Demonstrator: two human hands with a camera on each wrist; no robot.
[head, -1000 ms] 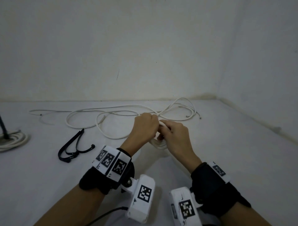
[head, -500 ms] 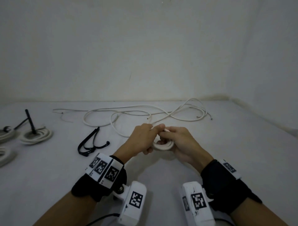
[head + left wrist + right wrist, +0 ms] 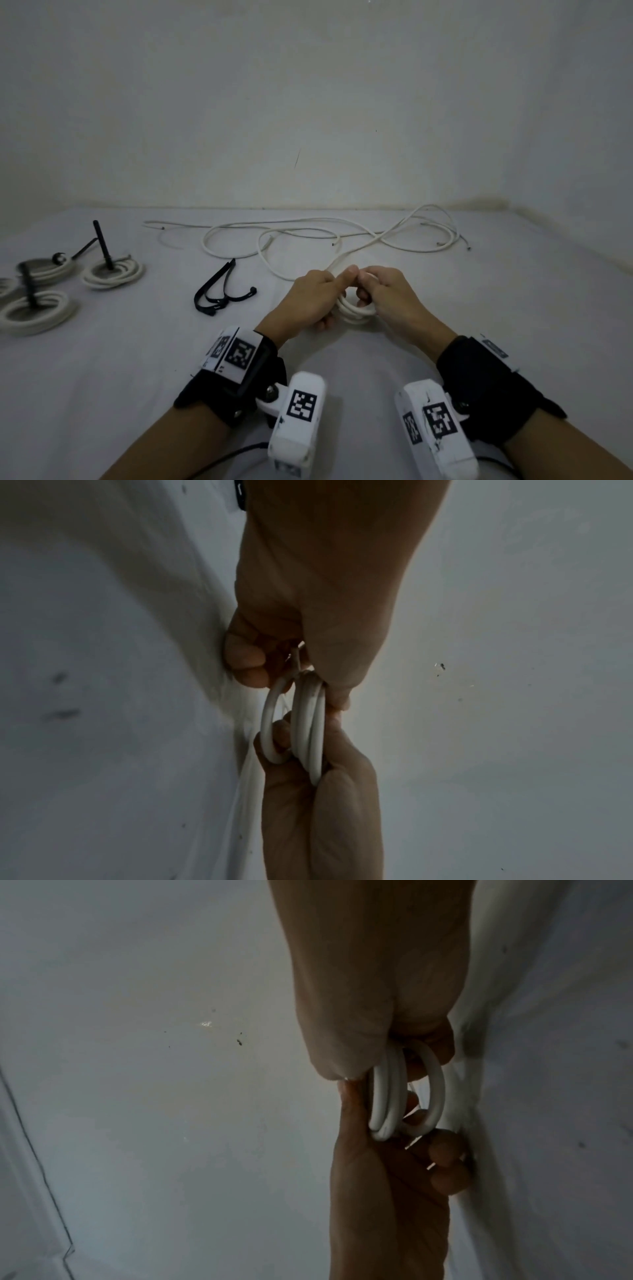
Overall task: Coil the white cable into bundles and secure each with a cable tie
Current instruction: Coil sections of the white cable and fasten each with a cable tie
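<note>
Head view, coil [image 3: 354,308] between both hands' fingers [image 3: 364,303]

Tied cable bundles [image 3: 113,273]: four. Loose cable ties [image 3: 219,291]: two.

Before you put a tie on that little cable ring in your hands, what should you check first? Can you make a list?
1. Left hand grips the coil: ok.
2. Right hand grips the coil too: ok.
3. Loops lie snug together: not ok, one loop stands apart.
4. All cable wound in: not ok, loose cable trails on the table.
5. Cable ties near: ok, but none in hand.
6. Enough ties left: cannot tell.
</note>
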